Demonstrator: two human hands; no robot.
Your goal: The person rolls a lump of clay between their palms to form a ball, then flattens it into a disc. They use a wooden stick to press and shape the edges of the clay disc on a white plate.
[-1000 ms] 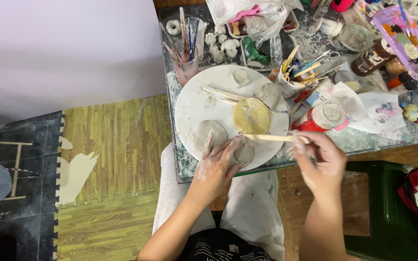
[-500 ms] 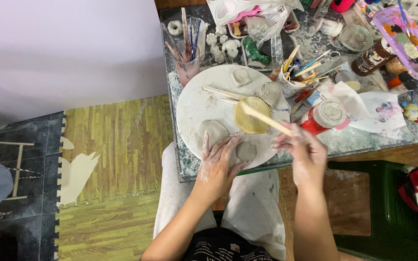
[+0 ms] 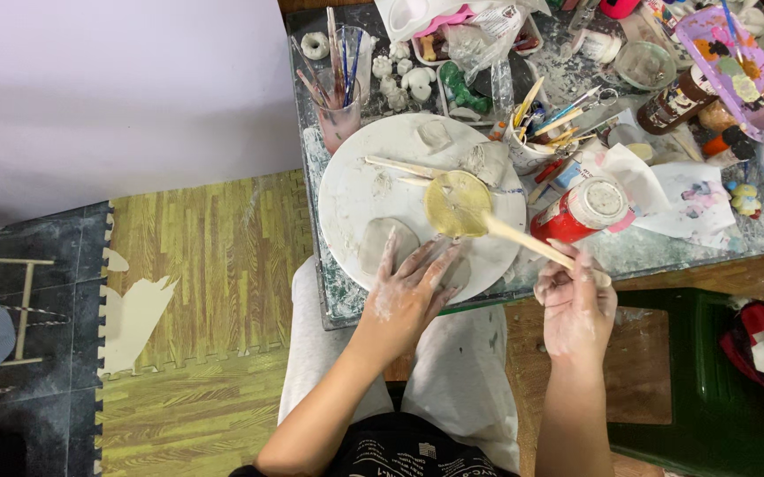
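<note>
While pressing the left hand point(image 3: 404, 296) flat, fingers spread, on the grey clay slab point(image 3: 388, 243) at the near edge of the round white board point(image 3: 346, 190), keep the right hand point(image 3: 576, 305) closed on the wooden stick point(image 3: 532, 247); steady the yellowish disc point(image 3: 458, 204) mid-board; avoid the red jar point(image 3: 581, 209) beyond on the worktop point(image 3: 665, 243).

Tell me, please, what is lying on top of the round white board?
On the round white board lie grey clay lumps, wooden sticks and a yellowish disc. The left hand presses a clay piece; whatever is under its palm is hidden.
</note>
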